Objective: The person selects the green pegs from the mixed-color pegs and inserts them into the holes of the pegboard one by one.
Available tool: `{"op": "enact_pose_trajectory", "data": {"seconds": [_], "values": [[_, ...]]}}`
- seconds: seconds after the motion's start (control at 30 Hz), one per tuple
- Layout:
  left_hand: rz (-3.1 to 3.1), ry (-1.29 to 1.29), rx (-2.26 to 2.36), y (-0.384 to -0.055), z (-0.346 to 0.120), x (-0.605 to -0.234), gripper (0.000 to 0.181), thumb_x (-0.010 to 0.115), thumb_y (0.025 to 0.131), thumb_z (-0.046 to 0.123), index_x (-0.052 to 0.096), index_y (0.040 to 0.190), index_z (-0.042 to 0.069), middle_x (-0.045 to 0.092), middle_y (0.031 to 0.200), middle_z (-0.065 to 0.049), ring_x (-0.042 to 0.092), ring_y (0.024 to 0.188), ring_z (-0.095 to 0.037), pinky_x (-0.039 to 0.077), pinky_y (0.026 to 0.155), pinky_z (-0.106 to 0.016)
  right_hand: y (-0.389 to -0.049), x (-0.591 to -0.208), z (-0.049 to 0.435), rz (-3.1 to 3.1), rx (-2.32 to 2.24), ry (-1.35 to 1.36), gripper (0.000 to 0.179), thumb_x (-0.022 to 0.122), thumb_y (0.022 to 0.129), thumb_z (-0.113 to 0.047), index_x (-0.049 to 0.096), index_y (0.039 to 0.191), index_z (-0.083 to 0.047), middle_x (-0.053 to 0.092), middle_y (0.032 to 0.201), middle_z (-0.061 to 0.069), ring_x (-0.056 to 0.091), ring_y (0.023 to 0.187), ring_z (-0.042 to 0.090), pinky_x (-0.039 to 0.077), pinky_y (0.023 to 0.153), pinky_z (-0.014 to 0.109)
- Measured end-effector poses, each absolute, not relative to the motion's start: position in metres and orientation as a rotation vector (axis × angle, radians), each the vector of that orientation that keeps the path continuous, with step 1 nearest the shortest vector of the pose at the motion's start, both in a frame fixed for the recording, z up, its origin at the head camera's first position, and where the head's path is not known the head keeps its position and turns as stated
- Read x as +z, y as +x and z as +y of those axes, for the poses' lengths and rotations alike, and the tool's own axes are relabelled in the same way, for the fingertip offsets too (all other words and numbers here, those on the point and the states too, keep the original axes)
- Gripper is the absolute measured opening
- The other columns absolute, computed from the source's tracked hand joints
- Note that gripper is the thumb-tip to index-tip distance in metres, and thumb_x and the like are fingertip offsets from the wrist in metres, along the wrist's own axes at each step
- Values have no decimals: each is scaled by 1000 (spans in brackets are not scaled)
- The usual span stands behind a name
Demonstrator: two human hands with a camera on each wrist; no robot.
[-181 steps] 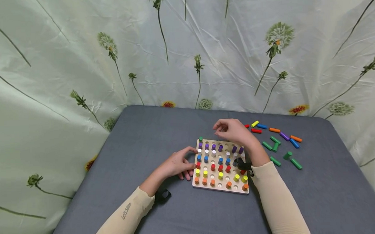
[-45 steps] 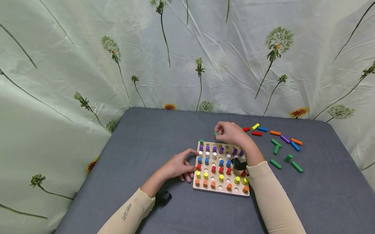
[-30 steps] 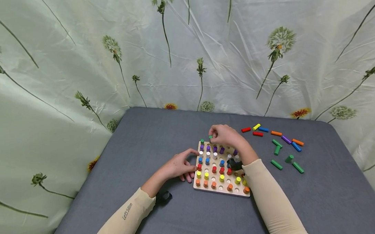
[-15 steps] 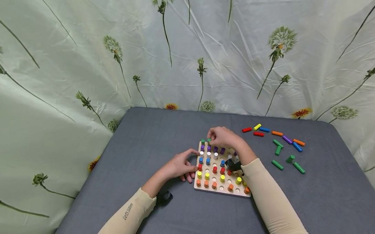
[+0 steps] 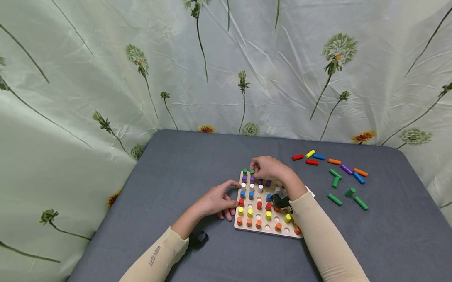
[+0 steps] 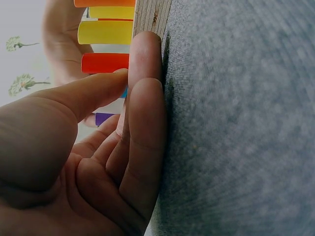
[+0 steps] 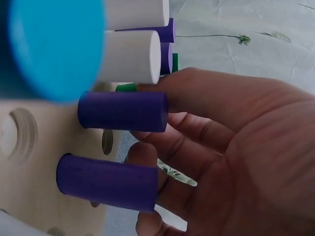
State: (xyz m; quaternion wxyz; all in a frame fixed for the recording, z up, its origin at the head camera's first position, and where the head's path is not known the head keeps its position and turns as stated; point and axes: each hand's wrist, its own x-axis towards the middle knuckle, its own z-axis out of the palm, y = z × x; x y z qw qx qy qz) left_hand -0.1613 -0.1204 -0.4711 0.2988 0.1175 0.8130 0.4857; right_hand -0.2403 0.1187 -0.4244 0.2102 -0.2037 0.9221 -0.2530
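A square wooden pegboard lies on the grey table, with rows of orange, yellow, red, blue, white and purple pegs and some unfilled holes. My left hand holds its left edge. In the left wrist view the thumb is beside a red peg, while the fingers lie along the board's side. At the far row, my right hand pinches a green peg upright at the second hole from the left. Another green peg stands in the corner hole beside it. My right forearm covers the board's right part.
Loose pegs lie to the right of the board: several green ones, two red, a yellow, two blue, two orange and a purple. A flowered curtain hangs behind the table.
One loose green peg has left the pile. My right hand has carried it leftward and lowered it to the far row beside the corner peg. The left hand stays at the board's edge.
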Motion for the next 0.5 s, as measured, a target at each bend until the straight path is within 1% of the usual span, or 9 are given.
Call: {"op": "enact_pose_trajectory", "data": {"seconds": [0.13, 0.27, 0.33, 0.5], "values": [[2161, 312, 1285, -161, -119, -471, 50, 71, 102, 17, 52, 147, 27, 76, 72, -6, 72, 54, -16, 55, 46, -30, -238, -418, 121, 2576, -728, -549, 18, 63, 101, -8, 68, 118, -5, 65, 89, 6, 55, 71, 17, 45, 68, 30], [2162, 300, 1281, -162, -119, -473, 50, 71, 102, 18, 52, 147, 27, 76, 73, -6, 72, 55, -17, 55, 46, -31, -233, -407, 128, 2599, -814, -541, 24, 62, 101, -8, 67, 124, -1, 68, 96, 9, 59, 76, 18, 48, 75, 33], [2159, 296, 1280, -162, -119, -474, 50, 72, 101, 19, 52, 146, 27, 76, 73, -7, 72, 55, -16, 56, 47, -31, -231, -403, 133, 2612, -860, -537, 25, 63, 101, -9, 66, 124, 1, 69, 99, 10, 60, 80, 19, 48, 77, 34], [2153, 297, 1283, -163, -121, -474, 51, 73, 101, 21, 52, 146, 28, 76, 73, -6, 72, 55, -16, 57, 48, -31, -227, -390, 149, 2653, -957, -508, 24, 64, 103, -12, 65, 123, -1, 70, 102, 10, 65, 86, 20, 49, 77, 34]]}}
